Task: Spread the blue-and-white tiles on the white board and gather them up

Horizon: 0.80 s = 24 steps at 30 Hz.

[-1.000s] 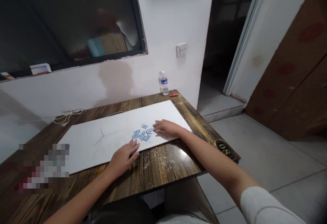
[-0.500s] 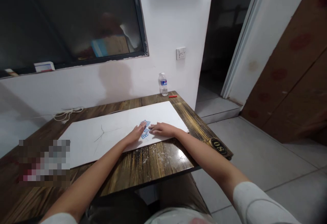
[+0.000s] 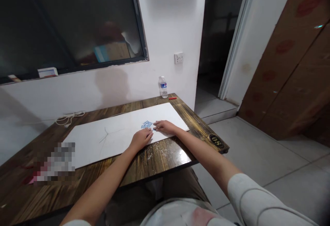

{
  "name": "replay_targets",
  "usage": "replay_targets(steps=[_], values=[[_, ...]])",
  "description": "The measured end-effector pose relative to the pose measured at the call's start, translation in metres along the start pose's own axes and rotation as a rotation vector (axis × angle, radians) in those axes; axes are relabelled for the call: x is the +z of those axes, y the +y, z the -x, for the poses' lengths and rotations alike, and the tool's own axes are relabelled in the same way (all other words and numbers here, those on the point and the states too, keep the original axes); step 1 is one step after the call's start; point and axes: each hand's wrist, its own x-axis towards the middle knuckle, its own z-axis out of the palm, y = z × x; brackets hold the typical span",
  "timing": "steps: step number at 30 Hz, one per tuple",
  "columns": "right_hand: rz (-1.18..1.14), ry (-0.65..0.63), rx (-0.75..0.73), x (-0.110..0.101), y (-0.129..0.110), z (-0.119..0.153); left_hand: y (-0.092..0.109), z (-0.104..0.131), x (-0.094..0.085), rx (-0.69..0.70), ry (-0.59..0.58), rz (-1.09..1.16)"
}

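Several small flat white pieces with blue outlines (image 3: 146, 124) lie bunched together on a white board (image 3: 90, 140); their exact kind is too small to make out. My left hand (image 3: 141, 139) rests on the board just in front of the bunch, its fingers stretched forward and the thumb apart. To the right, my right hand (image 3: 165, 127) lies low over the board with fingers extended toward the pieces. A bit of blue shows at its fingertips, and I cannot tell whether they touch it. Neither hand visibly grips anything.
The board lies on a dark wooden table (image 3: 165, 159). Toward the back stand a water bottle (image 3: 163, 87) and a red pen-like stick (image 3: 172, 98). A white cable (image 3: 68, 117) is coiled at the back left. A blurred-out patch covers something at the left.
My left hand has drawn back toward the board's near edge, uncovering more of the blue-outlined pieces. My right hand stays close beside them. The view has shifted slightly.
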Motion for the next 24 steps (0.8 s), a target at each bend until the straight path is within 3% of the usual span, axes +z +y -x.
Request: replay_targets(steps=[7, 13, 17, 19, 24], values=[[0.018, -0.020, -0.055, 0.006, 0.004, -0.004, 0.000, 0.004, 0.000, -0.084, 0.004, -0.132], [0.045, 0.059, 0.056, 0.011, -0.003, -0.012, -0.001, 0.004, 0.001, -0.180, 0.006, -0.198], [0.073, 0.153, 0.183, 0.020, -0.015, -0.029, -0.001, 0.006, -0.005, -0.134, 0.116, -0.143], [0.080, 0.170, 0.161, 0.026, -0.019, -0.036, -0.002, 0.007, -0.008, -0.098, 0.110, -0.109], [0.205, -0.037, 0.037, 0.036, -0.025, -0.034, -0.006, 0.008, -0.009, -0.180, 0.054, -0.105]])
